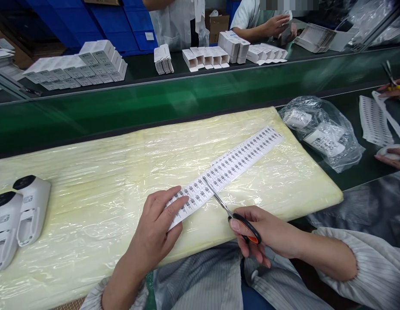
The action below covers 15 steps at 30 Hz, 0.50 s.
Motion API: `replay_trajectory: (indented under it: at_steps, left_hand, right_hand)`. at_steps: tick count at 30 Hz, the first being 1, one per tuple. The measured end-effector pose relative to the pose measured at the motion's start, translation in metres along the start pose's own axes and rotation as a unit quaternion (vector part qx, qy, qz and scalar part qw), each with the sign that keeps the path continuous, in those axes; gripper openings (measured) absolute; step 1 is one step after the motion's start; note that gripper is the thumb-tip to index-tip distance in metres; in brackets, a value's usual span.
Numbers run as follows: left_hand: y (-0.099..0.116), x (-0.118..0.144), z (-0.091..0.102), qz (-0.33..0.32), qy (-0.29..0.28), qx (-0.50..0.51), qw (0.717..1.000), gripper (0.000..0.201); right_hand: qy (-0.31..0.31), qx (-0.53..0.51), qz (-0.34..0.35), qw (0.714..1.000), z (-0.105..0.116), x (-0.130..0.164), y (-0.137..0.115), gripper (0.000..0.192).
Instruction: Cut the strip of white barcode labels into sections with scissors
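Note:
A long white strip of printed labels (232,165) lies slantwise over a yellowish foam pad (90,172) wrapped in clear plastic. My left hand (157,224) grips the strip's near end, thumb beneath and fingers on top. In my right hand (254,228) is a pair of scissors (224,204) with black and orange handles, fingers through the loops. The blades reach across the strip around its middle, tips over the printed rows; they look nearly closed. Whether the paper is cut there cannot be made out.
Two white devices with dark round lenses (33,211) lie at the left edge. A clear plastic bag (335,133) with marked packets sits right of the pad. Small boxes (99,64) line the raised shelf. Co-workers stand opposite; another person's hands, with yellow-handled scissors (396,88), are at right.

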<state>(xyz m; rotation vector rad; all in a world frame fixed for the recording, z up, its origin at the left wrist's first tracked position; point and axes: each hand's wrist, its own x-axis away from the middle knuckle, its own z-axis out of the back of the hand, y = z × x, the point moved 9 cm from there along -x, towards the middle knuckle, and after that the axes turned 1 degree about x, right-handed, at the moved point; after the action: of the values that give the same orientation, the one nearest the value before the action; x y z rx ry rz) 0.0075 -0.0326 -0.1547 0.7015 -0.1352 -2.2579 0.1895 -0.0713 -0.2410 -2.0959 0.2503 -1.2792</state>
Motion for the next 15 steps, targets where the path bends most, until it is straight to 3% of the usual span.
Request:
replay_trajectory:
  at_steps: [15]
  left_hand:
    - [0.0018,-0.0005,0.0004,-0.011,-0.005,0.007,1.000,0.040]
  right_hand:
    - [0.024,0.016,-0.011,1.000,0.0064,-0.0078,-0.0116,0.062]
